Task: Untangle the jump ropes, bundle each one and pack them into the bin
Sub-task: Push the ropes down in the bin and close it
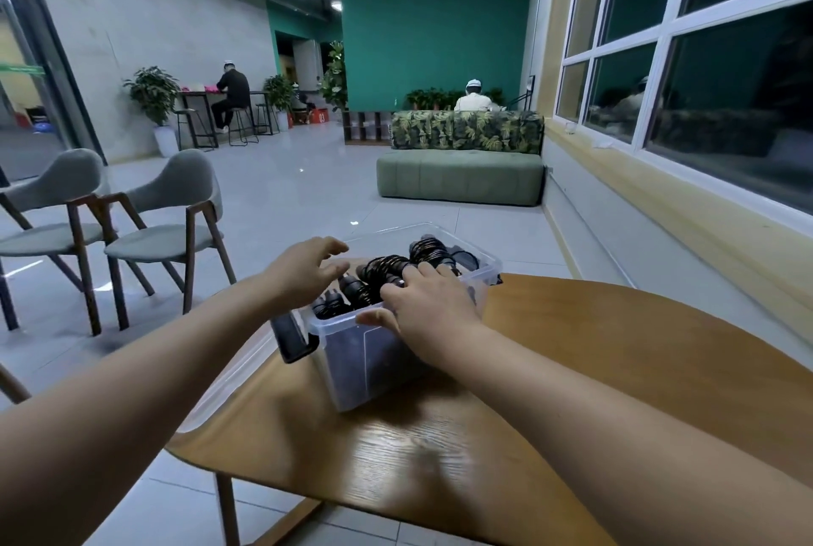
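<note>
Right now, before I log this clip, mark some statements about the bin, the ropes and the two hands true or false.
1. The clear bin stands on the wooden table. True.
2. The right hand is at the bin's near rim, with its fingers over the jump ropes. True.
3. The jump ropes lie loose on the table. False: they sit bundled inside the bin.
4. The left hand grips a rope. False: it hovers over the bin's left side, fingers spread, holding nothing.
5. A lid closes the bin. False: its top is open.
</note>
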Motion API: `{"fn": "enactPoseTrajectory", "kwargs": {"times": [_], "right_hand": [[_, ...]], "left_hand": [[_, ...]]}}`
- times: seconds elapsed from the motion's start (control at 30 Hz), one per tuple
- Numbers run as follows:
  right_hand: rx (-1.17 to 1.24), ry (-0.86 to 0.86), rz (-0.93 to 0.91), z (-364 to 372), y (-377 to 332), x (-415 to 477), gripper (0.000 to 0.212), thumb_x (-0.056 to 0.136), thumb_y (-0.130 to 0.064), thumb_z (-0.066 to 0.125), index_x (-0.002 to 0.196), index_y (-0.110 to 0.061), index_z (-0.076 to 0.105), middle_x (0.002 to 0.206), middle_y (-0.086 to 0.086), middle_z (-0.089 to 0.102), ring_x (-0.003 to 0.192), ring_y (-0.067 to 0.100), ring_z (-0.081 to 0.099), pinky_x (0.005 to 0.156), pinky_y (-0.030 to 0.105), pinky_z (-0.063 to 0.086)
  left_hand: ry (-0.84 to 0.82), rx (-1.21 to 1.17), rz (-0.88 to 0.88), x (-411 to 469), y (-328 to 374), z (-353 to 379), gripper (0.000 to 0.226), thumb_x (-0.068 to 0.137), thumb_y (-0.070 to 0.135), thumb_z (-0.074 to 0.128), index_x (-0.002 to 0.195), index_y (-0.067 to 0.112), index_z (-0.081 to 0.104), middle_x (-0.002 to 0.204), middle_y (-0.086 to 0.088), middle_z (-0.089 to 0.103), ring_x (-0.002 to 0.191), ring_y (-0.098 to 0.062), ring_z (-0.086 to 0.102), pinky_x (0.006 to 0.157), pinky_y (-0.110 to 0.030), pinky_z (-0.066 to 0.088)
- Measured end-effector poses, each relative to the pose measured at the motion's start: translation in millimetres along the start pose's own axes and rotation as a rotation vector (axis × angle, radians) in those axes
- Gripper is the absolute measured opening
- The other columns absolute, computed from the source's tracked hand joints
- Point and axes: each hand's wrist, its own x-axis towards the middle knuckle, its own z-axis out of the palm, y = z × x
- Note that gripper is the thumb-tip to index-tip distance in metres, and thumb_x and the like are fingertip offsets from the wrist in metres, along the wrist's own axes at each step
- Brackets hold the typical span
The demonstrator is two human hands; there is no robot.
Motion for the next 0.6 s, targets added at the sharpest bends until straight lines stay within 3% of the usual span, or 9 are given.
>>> {"fn": "enactPoseTrajectory", "kwargs": {"times": [0.2,0.33,0.43,0.6], "right_hand": [[-0.135,-0.031,0.050,0.1,7.5,4.6,0.079,0.102,-0.078,0.022,0.125,-0.021,0.073,0.128,0.014,0.068,0.123,0.034,0.058,0.102,0.044,0.039],[-0.196,-0.034,0.075,4.3,24.8,-1.4,0.077,0.107,-0.072,0.021,0.125,-0.017,0.072,0.121,0.012,0.071,0.113,0.033,0.066,0.086,0.041,0.040],[-0.195,-0.019,0.096,8.2,42.6,-9.8,0.074,0.108,-0.071,0.022,0.118,-0.017,0.072,0.113,0.010,0.073,0.102,0.031,0.070,0.070,0.036,0.035],[-0.170,0.009,0.060,15.3,69.7,-23.4,0.074,0.107,-0.070,0.016,0.105,-0.018,0.069,0.099,0.005,0.074,0.085,0.030,0.073,0.060,0.035,0.050]], "left_hand": [[0.204,-0.109,-0.122,-17.6,-11.5,2.6,0.037,0.110,0.036,0.053,0.139,0.016,0.061,0.143,-0.008,0.056,0.126,-0.027,0.060,0.106,-0.042,0.045],[0.118,-0.025,-0.225,-30.5,-27.7,18.6,0.034,0.102,0.033,0.061,0.130,0.013,0.063,0.126,-0.007,0.067,0.112,-0.028,0.066,0.095,-0.041,0.052],[0.033,0.030,-0.245,-47.3,-42.2,39.0,0.014,0.097,0.025,0.070,0.107,0.017,0.065,0.101,0.000,0.067,0.092,-0.018,0.063,0.075,-0.031,0.047],[-0.109,0.169,-0.307,-63.8,-89.8,72.7,0.039,0.090,0.043,0.079,0.117,0.017,0.067,0.117,-0.003,0.070,0.102,-0.020,0.062,0.088,-0.035,0.051]]}}
